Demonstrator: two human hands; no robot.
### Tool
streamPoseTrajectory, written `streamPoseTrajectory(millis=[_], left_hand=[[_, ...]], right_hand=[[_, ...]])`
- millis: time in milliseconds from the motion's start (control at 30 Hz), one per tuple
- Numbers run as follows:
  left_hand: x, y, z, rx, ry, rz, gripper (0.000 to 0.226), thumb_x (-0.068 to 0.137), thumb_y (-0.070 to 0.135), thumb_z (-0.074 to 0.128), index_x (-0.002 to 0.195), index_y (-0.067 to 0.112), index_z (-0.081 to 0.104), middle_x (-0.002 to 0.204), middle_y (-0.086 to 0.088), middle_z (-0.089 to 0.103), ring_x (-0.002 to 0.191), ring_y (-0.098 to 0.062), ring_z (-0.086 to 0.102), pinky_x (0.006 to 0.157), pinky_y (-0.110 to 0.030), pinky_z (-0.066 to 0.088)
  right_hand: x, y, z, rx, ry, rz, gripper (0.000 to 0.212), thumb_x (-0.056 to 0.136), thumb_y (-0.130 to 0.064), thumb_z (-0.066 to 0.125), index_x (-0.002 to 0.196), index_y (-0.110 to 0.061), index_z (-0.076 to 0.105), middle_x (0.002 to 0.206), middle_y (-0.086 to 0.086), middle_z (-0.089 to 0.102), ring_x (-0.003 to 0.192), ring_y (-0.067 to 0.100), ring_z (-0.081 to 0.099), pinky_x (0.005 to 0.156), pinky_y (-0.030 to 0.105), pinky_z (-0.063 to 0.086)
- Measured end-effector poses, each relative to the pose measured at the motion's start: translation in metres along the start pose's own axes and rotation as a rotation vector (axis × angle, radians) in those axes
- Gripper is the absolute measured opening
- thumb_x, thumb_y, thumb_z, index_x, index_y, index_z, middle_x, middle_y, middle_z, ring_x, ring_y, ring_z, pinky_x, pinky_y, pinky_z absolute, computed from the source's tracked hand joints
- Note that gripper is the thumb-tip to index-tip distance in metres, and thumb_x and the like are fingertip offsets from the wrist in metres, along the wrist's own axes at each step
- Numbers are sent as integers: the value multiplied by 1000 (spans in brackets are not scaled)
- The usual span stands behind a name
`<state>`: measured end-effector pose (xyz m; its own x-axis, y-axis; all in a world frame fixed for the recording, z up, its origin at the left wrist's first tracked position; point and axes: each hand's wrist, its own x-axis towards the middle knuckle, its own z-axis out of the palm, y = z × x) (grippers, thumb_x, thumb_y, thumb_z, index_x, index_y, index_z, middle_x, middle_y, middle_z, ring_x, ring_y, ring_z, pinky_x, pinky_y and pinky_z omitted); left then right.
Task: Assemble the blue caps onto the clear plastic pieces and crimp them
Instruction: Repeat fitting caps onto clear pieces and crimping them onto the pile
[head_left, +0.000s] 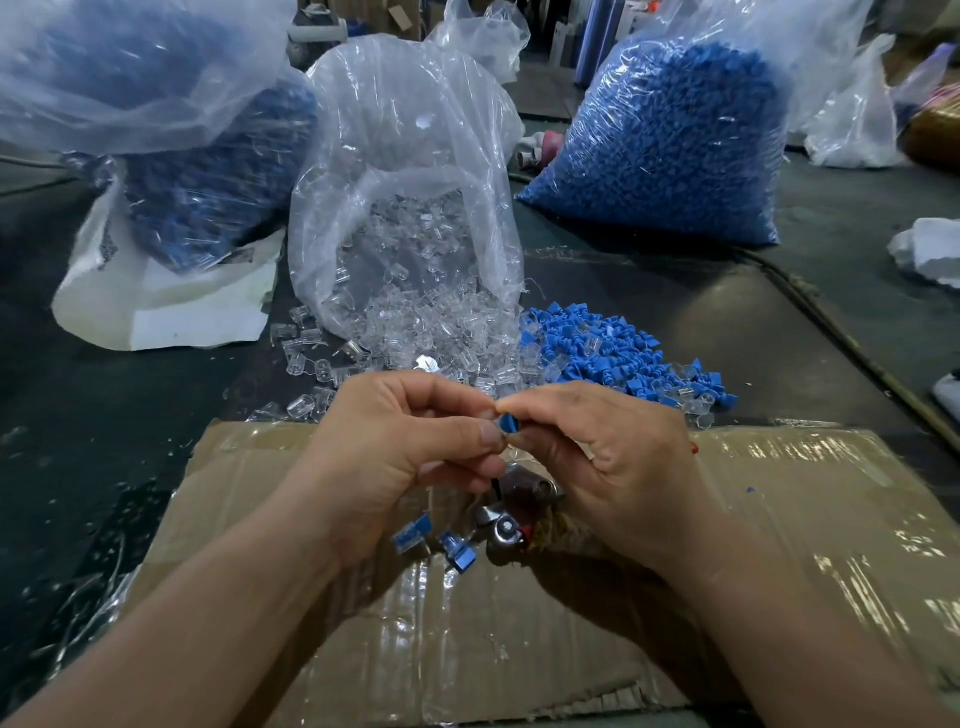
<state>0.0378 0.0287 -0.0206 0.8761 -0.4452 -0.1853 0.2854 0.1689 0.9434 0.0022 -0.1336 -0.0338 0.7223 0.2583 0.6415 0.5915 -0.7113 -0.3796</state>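
A full bag of blue caps (675, 140) stands right of the open bag of clear pieces (405, 234) (print on the white sack (156, 306) is too blurred to read). Over the cardboard (779, 519), the left hand (395, 457) and right hand (608, 457) pinch one blue cap (508, 425) between them.

I am wearing the only camera on my head; it is looking forward and down, hanging close over my left hand (410, 457) and right hand (602, 457), and taking in the cardboard (779, 519) and the bags (405, 130) farther off.

Left hand (400, 447), right hand (608, 441) meet, fingers (467, 431) curled
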Motion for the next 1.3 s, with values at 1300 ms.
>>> streamPoseTrajectory(millis=[1300], left_hand=[[13, -11, -14, 44, 132, 99, 10, 55, 11, 68, 60, 18, 71, 62, -9, 67, 52, -15, 64, 47, -23, 51]], right_hand=[[-1, 20, -39, -232, -826, 433, 48, 59, -49, 60, 104, -37, 55, 88, -20, 44, 83, -4, 41, 68, 16, 36]])
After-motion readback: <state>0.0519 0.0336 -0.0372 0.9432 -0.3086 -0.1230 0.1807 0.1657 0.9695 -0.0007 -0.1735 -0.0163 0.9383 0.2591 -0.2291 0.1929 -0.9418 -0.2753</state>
